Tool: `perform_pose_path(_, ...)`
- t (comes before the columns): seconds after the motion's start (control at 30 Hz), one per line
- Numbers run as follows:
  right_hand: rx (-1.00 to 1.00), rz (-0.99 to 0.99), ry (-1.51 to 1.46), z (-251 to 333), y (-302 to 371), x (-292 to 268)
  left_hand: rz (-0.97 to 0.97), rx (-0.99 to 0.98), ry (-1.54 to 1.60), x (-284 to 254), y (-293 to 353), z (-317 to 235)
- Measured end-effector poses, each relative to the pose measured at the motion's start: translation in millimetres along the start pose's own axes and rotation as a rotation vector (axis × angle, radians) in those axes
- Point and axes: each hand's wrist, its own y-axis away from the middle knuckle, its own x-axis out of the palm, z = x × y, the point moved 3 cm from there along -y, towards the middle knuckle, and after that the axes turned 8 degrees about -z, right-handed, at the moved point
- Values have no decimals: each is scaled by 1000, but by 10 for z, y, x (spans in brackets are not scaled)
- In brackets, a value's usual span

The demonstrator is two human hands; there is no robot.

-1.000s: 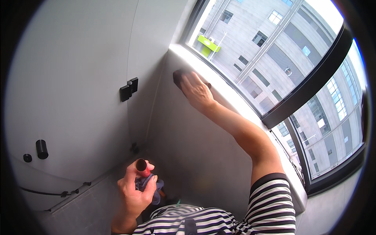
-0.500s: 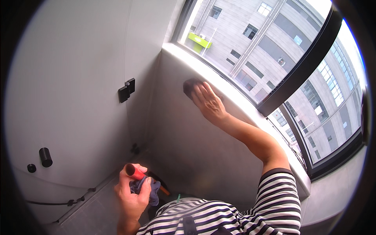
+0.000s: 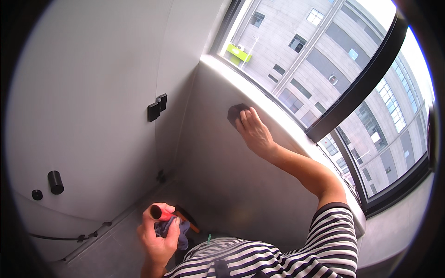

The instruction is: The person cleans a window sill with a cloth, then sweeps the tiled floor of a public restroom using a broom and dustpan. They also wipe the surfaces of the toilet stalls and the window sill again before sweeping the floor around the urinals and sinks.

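My right hand (image 3: 256, 134) is stretched up to the grey wall (image 3: 218, 153) below the window sill. Its fingers are bent over a dark, rounded cloth or pad (image 3: 236, 114), which lies against the wall. Low in front of me, my left hand (image 3: 160, 238) is closed around a red tube (image 3: 163, 213), its dark round end facing up. A crumpled grey-blue cloth (image 3: 182, 233) is bunched in the same hand, under the tube. What the lower part of the tube joins is hidden by the fingers and cloth.
Left stands a pale panel (image 3: 97, 92) with a black hinge (image 3: 157, 108), a black cylinder (image 3: 55, 182) and a round black knob (image 3: 37, 194). A black cable (image 3: 55, 238) runs near the floor. The sill (image 3: 259, 95) and black window frame (image 3: 361, 78) border the right.
My right hand and the dark cloth or pad have shifted down and slightly right along the wall. My left hand keeps hold of the tube and cloth, slightly lower. The view has turned a little.
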Motion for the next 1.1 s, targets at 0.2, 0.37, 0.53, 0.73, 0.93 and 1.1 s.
perform_pose_path(0.2,-73,-77,121,-108,-242,16,29,29,31,118,-32,104)
perform_pose_path(0.37,-31,-122,44,-139,-250,-27,36,23,19,76,-20,6)
perform_pose_path(0.53,-29,-77,19,-197,-155,64,39,-2,54,128,-58,-55)
perform_pose_path(0.73,157,-37,-489,-37,501,-333,44,-47,69,125,1,193)
perform_pose_path(0.93,577,-53,-1042,-33,834,-1162,103,-119,78,-18,-458,470)
perform_pose_path(1.1,910,-249,-710,-389,1575,-1719,137,-52,76,492,-870,488)
